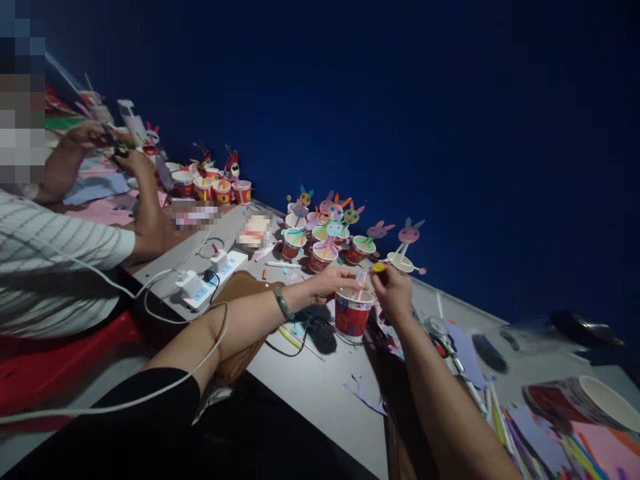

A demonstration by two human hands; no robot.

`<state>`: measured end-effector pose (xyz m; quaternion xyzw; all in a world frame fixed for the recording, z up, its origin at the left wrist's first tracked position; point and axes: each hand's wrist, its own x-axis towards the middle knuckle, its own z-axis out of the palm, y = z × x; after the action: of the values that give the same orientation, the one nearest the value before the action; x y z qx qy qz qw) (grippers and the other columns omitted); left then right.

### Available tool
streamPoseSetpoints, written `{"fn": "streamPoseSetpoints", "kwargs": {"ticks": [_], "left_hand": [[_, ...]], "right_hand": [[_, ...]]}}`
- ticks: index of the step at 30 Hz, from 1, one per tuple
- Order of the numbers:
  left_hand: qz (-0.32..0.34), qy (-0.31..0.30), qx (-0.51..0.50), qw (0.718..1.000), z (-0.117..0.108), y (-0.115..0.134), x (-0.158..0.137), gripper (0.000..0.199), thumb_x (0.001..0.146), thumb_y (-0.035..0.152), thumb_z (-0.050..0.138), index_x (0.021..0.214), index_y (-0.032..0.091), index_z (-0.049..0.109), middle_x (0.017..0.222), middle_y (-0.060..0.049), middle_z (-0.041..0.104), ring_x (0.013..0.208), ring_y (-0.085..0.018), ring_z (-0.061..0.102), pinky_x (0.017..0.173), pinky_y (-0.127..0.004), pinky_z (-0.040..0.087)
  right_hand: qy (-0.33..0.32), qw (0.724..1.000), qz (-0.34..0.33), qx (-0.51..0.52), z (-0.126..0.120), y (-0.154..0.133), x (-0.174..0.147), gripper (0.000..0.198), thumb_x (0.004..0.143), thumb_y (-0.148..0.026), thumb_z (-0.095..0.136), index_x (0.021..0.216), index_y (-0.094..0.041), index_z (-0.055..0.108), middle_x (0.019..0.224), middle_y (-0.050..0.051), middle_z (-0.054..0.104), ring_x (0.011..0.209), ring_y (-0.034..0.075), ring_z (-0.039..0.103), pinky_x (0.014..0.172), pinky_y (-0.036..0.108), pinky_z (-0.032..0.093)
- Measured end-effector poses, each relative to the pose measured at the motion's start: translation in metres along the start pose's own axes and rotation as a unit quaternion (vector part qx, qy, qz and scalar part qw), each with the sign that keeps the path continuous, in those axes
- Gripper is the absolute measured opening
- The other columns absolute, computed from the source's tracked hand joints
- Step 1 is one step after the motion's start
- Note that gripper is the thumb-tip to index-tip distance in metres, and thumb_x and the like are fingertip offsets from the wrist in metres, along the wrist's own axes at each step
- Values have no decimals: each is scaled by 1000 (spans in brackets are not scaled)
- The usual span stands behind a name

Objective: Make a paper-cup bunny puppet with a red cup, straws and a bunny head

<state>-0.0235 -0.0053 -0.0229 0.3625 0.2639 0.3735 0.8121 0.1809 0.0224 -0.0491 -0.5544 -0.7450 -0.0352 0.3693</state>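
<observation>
A red-and-white paper cup (353,319) stands on the table in front of me. Over its rim, my left hand (334,283) pinches clear, pinkish straws (361,285) that stick up out of the cup. My right hand (396,293), raised just right of the cup, has a small yellow piece (379,267) between thumb and fingers; its exact kind is too small to make out. Close behind are several cups (324,257) bearing paper rabbit faces on stalks, one of them a pink rabbit face (409,235) with blue-green ears.
A white power strip (216,280) with plugs lies left of my forearm, and a white cable (220,333) crosses that arm. At left, a co-worker's hands (135,163) hold dark scissors. Coloured paper strips (530,433) and a lying cup (575,400) are at right. A blue wall (400,133) rises behind.
</observation>
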Motion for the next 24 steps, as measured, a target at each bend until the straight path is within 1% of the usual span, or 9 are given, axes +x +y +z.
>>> {"fn": "streamPoseSetpoints", "kwargs": {"ticks": [1,3,6,9,10,14,18,21,24], "left_hand": [[-5,0,4,1000,-1,-3,0,42,47,27,95,76,8,72,67,-3,72,62,-12,66,70,-27,48],[-13,-3,29,999,-3,-11,1,41,46,30,95,69,10,68,62,0,68,58,-10,62,64,-25,45],[-17,-10,93,995,-7,-23,4,43,48,37,93,64,12,62,57,3,62,54,-8,55,58,-24,39],[0,-17,155,988,-11,-32,6,42,54,42,89,66,13,61,56,5,58,54,-7,51,57,-23,35],[9,-20,172,985,-12,-34,6,40,57,42,87,66,12,62,56,5,57,55,-7,50,58,-23,34],[29,-22,206,978,-13,-34,4,28,63,34,79,68,11,64,59,4,58,59,-7,49,60,-22,33],[27,-15,207,978,-10,-33,3,18,64,24,75,69,11,64,59,5,57,60,-7,49,63,-22,35],[26,-13,199,979,-8,-34,5,15,64,21,74,70,11,64,63,5,60,64,-7,52,67,-22,37],[23,-17,182,983,-9,-34,6,22,65,27,77,72,11,64,65,4,61,65,-8,53,66,-23,38]], "right_hand": [[31,998,34,48,-8,1,-6,37,96,-49,55,98,-13,66,77,4,67,63,15,61,61,31,54],[79,984,89,136,-22,-1,-17,43,96,-55,48,97,-15,63,71,1,63,55,12,55,52,27,48],[121,955,146,228,-37,-16,-34,49,92,-65,48,88,-18,60,66,-2,58,53,11,51,51,26,44],[132,937,170,274,-43,-35,-50,46,85,-63,63,89,-18,63,70,-1,61,57,12,54,55,27,45],[133,936,169,280,-44,-40,-54,43,84,-59,67,90,-17,64,71,0,62,59,12,55,58,28,46],[112,979,61,156,-46,-51,-65,30,86,-47,68,89,-17,67,76,3,66,70,17,60,70,33,47],[90,991,-24,96,-43,-49,-70,21,91,-37,64,99,-19,68,90,7,71,82,21,64,77,37,49],[98,989,-28,109,-36,-44,-75,23,91,-37,64,105,-19,66,97,9,72,87,23,66,81,40,52],[132,981,4,139,-27,-37,-81,28,91,-41,64,109,-19,62,101,11,71,88,24,68,79,41,54]]}}
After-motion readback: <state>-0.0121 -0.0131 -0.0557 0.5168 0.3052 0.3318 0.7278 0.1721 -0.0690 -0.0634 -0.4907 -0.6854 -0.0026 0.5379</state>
